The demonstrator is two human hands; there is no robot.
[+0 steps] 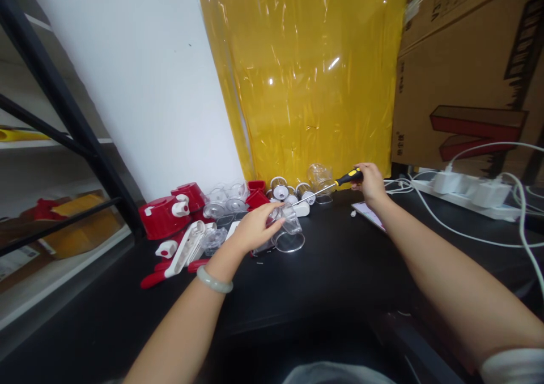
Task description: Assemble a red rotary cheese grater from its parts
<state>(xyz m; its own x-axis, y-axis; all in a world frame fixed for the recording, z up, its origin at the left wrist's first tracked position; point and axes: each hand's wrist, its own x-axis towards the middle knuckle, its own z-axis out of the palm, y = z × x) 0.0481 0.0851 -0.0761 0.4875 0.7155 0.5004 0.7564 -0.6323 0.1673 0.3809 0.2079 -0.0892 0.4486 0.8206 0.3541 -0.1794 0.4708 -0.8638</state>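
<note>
My right hand (370,183) is closed round the black and yellow handle of a screwdriver (348,176). Its long metal shaft slants down and left to a clear plastic part (290,221). That part has a round open rim at its lower end, and my left hand (258,225) is closed on its left side. Exactly where the screwdriver tip meets the plastic is too small to make out. Just behind lie white and metallic round parts (279,188) and a red piece (256,198). A pale bangle (215,281) circles my left wrist.
Red housings (165,217), white handles with red grips (187,250) and clear cups (225,200) crowd the black table's left side. At right are a phone (369,215) and a power strip (467,194) with loose white cables. A cardboard box (467,78) stands behind.
</note>
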